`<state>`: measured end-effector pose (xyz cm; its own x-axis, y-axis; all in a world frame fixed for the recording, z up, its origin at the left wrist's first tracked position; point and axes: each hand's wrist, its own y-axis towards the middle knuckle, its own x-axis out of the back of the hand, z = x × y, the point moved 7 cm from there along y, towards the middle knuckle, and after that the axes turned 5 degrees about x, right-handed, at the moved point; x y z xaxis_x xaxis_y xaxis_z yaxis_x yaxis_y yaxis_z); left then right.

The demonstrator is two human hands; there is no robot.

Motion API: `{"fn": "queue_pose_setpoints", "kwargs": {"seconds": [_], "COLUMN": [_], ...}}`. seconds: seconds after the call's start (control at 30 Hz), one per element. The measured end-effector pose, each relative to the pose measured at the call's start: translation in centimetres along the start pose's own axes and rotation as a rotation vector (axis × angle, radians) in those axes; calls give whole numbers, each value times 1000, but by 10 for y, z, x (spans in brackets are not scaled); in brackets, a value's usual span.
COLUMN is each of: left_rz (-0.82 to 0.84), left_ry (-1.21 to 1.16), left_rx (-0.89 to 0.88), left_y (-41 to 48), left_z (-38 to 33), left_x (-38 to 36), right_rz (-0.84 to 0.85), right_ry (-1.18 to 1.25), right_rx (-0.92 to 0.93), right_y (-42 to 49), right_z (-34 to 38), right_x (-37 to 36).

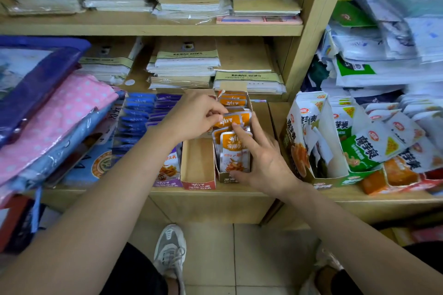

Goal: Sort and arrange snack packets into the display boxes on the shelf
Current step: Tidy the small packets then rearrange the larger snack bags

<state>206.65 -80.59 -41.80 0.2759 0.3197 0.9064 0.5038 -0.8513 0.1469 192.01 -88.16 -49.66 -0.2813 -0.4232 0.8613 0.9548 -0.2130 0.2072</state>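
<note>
Now, left hand (196,115): thumb and fingertips are pinched on the top edge of an orange packet (229,121), which is held just above the middle of the orange box (250,103).
Right hand (261,163): fingers are spread and mostly straight, gripping nothing. The forefinger rests on the packet tops and the thumb lies at the box's lower front.
Row of packets (235,155): it stands upright in the orange box. The back part looks packed and the middle looks looser.
Neighbours: an empty box (196,165) sits just beside the orange box on its left, and purple packets (167,167) stand beyond it.
Shelf (211,195): the boxes sit close to its front edge, with the floor (239,258) below.
Risk, slip: the pinch holds only a thin, glossy edge. If it loosens, the packet would likely drop flat across the row or into the empty box.
Risk, topple: if the right hand lifts before the packet is seated, the front packets may tip forward over the low front wall.
Risk, push: pressing down hard could crumple the neighbouring packets or nudge the light box toward the shelf edge.
Risk, crooked fit: a packet wedged in at an angle would leave the row uneven and need redoing.
</note>
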Motion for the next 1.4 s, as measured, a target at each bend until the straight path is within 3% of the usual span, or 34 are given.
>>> {"fn": "queue_pose_setpoints", "kwargs": {"seconds": [0.37, 0.53, 0.63, 0.77, 0.87, 1.0, 1.2, 1.3, 1.4], "left_rz": [-151, -46, 41, -69, -58, 3, -60, -97, 19], "left_ry": [-234, -290, -38, 501, 624, 568, 548, 386, 236], "left_rx": [238, 205, 169, 125, 164, 178, 178, 179, 137], "left_y": [-27, -37, -44, -55, -62, -65, -60, -49, -38], "left_z": [9, 5, 4, -7, -1, 0, 2, -1, -7], "left_x": [-7, -14, -20, -27, -37, -60, -48, -37, -51], "right_rz": [82, 38, -13, -8, 3, 12, 40, 17, 31], "right_ry": [24, 136, 233, 401, 628, 634, 710, 836, 860], "right_rx": [6, -48, -124, -233, -239, -122, -139, -221, -197], "right_y": [5, 5, 0, 2, 7, 9, 8, 8, 16], "right_z": [-4, -10, -11, -23, -25, -16, -22, -30, -25], "right_x": [-1, -3, -9, -23, -27, -25, -23, -20, -21]}}
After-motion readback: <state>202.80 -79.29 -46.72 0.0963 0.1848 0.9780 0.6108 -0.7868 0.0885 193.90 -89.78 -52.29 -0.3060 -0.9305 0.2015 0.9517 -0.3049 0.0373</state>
